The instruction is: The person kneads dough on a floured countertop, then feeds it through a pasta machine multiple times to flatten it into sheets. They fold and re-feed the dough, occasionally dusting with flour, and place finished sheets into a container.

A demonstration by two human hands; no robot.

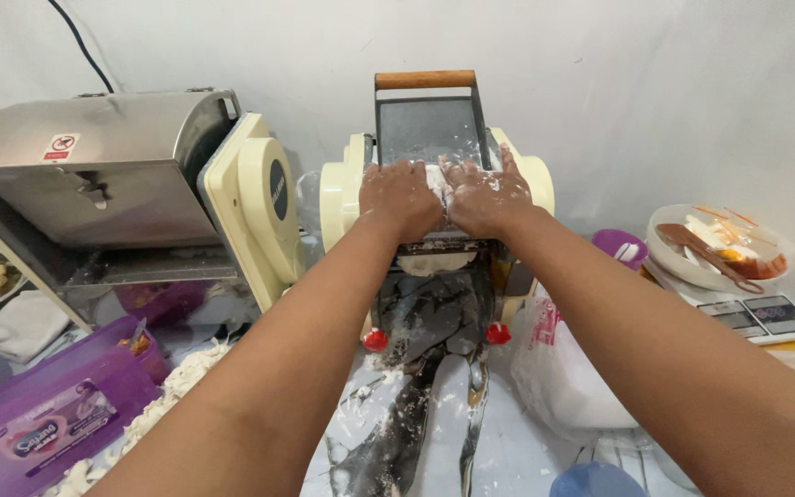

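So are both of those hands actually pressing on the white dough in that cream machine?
Touching. The head view shows the left hand and right hand laid flat on the dough atop the dough roller machine, no gap visible.

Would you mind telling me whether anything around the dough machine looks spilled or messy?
Yes: white flour is scattered over the dark tray below the dough roller machine, with streaks and clumps. Both the left hand and the right hand, pressing dough at the rollers, are dusted with flour.

Bright, even light; wide-angle edge distortion.
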